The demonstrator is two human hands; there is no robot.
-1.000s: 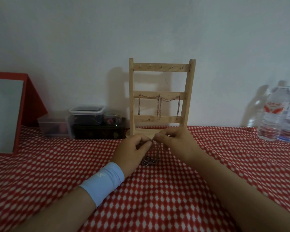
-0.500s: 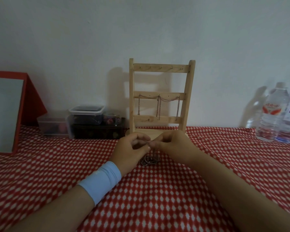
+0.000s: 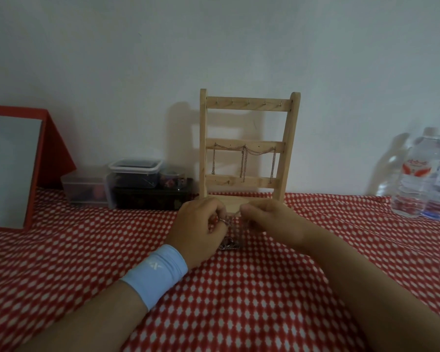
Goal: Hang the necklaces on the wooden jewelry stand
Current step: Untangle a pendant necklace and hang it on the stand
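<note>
At the centre of the frame, just in front of the foot of the wooden jewelry stand (image 3: 249,107), both hands meet over the red-and-white tablecloth (image 3: 239,313). The left hand (image 3: 198,227), with a pale blue wristband (image 3: 155,274) on its wrist, has its fingers curled and pinches one part of a necklace (image 3: 228,246). The right hand (image 3: 269,221) pinches the same chain close by, thumb against fingertip. Most of the chain lies bunched on the cloth below the hands, in front of the stand and not yet on it.

The step in hand looks like sorting out the chain, finding its ends or working its clasp, before it goes up. The next move likely calls for lifting it clear of the cloth, spreading it between the two hands and setting it over free hooks, without knocking the hung chains (image 3: 244,158).

By count: one stand with three rails, and chains only on the middle rail. They fall in four strands, but how many necklaces that makes I cannot tell. One necklace is in the hands. At the right edge stand two water bottles (image 3: 414,179). Left of the stand sit four containers (image 3: 135,174), and at the far left one red-framed panel (image 3: 10,168)
</note>
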